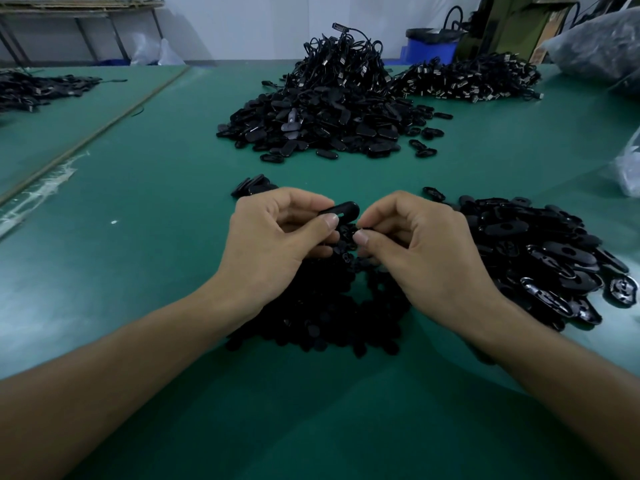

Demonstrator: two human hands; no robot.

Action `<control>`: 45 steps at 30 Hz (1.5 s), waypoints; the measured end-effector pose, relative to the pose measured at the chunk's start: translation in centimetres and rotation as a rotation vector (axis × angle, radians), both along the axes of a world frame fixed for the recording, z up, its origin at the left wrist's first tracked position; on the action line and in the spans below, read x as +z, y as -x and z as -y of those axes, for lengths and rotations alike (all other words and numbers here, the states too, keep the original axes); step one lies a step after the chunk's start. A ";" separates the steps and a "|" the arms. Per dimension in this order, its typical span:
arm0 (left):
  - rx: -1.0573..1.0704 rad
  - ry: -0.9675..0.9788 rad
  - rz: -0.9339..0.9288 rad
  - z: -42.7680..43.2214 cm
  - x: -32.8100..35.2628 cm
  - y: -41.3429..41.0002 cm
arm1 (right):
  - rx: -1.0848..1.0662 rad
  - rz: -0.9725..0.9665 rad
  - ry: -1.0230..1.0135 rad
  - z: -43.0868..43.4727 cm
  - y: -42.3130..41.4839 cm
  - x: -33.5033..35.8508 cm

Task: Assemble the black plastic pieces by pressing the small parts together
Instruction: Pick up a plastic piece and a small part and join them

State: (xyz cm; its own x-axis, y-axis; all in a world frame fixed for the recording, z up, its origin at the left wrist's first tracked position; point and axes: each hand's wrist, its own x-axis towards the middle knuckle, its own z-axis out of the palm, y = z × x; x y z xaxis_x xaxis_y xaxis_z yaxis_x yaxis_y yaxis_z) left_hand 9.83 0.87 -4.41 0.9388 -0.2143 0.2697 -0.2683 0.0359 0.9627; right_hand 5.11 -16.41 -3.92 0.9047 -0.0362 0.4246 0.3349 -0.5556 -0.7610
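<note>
Above the near pile of small parts (318, 313), the left hand (277, 240) grips an oval black piece (343, 210) while the right hand (426, 254) pinches 1 small part (358, 233) just beside it; best to line the part up squarely with the slot, then press evenly with both thumbs

**Small-factory assembly workshop.** A long workbench (138, 202) covered in green matting carries 4 bulk heaps of one black plastic product: a central heap of oval shells (311, 126), a right-hand heap (540, 254), a near heap of smaller parts (318, 306) and a far-left heap (38, 90). Behind them lie bundled cables (464, 79) with metal plugs. A blue bin (431, 48), a filled plastic sack (595, 43), a bare metal rack (79, 15) and what may be a green machine housing (512, 26), cut off by the frame edge, stand along the plain white wall (242, 26).
</note>
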 end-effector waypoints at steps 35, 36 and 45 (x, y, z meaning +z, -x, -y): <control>0.005 -0.037 0.041 -0.2 -0.2 -0.1 | -0.007 0.039 0.001 0.2 0.0 -0.1; 0.005 -0.039 0.042 -0.2 -0.2 -0.1 | -0.011 0.037 0.005 0.1 0.0 -0.1; -0.005 -0.046 0.053 -0.2 -0.2 -0.1 | -0.002 0.019 -0.019 0.1 0.0 -0.1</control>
State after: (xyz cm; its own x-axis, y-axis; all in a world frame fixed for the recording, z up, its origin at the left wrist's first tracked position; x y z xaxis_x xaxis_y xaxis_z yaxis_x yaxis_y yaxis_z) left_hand 9.89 1.03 -4.59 0.9225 -0.2321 0.3084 -0.3186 -0.0067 0.9479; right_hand 5.07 -16.47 -3.98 0.8963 -0.0464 0.4410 0.3484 -0.5418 -0.7649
